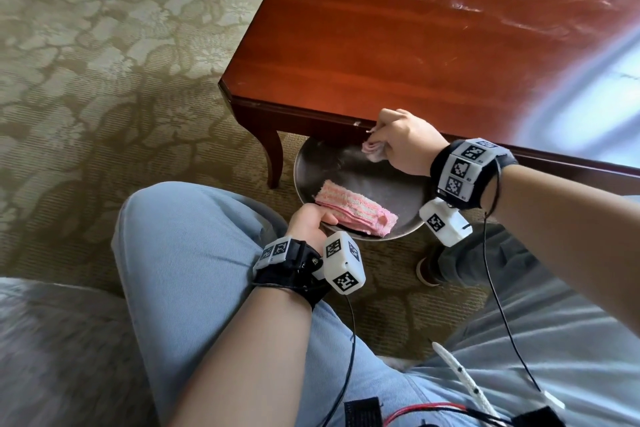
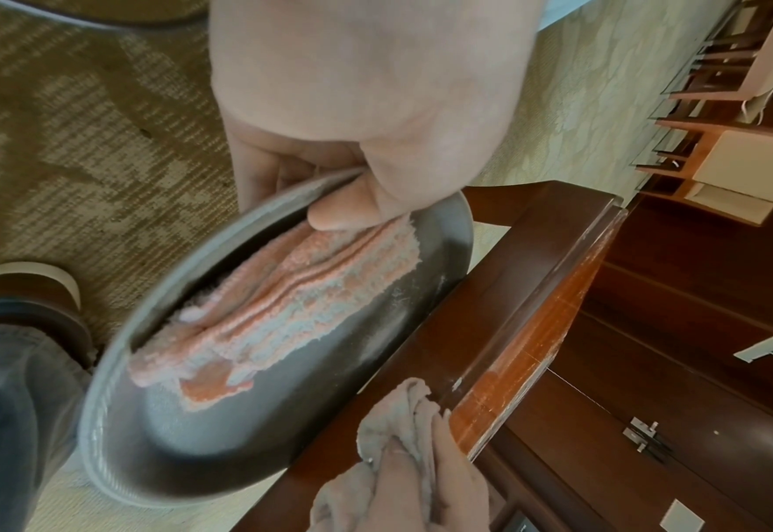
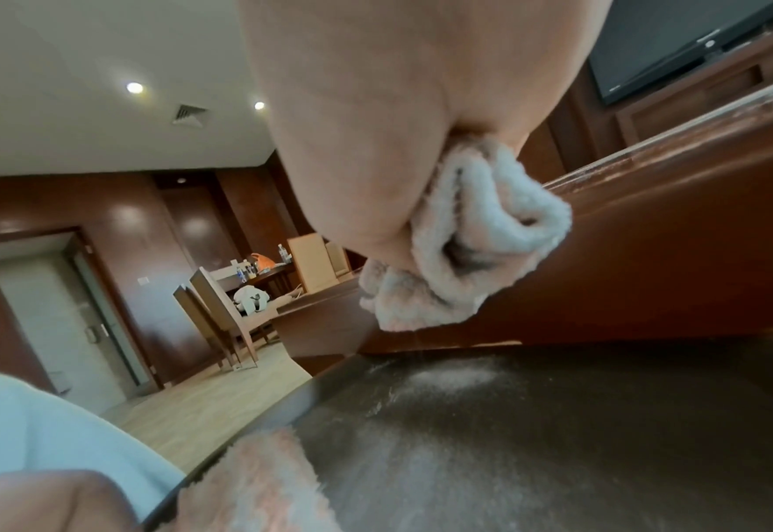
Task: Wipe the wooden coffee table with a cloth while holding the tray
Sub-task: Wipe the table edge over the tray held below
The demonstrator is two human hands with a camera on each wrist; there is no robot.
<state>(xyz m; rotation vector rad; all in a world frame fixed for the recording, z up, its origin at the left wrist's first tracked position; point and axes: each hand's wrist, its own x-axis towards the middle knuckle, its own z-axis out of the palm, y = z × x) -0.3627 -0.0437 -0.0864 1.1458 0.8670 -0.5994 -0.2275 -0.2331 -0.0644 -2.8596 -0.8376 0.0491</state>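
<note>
— Where are your hands? 
— Your right hand (image 1: pixel 407 142) bunches the cloth (image 1: pixel 372 150) at the worktop (image 1: pixel 398 45) near edge; your left hand (image 1: pixel 310 220) pinches the tray (image 1: pixel 363 170) rim beneath.
— The risk? 
— Tilt the tray and the folded towel (image 1: pixel 353 210) likely slides off.

Your surface (image 1: pixel 433 45) top lies bare and open to a sweeping hand. Below its near edge the tray (image 1: pixel 311 163) fills the gap, tucked partly under, with your knees (image 1: pixel 180 218) close behind it boxing both hands in.
</note>
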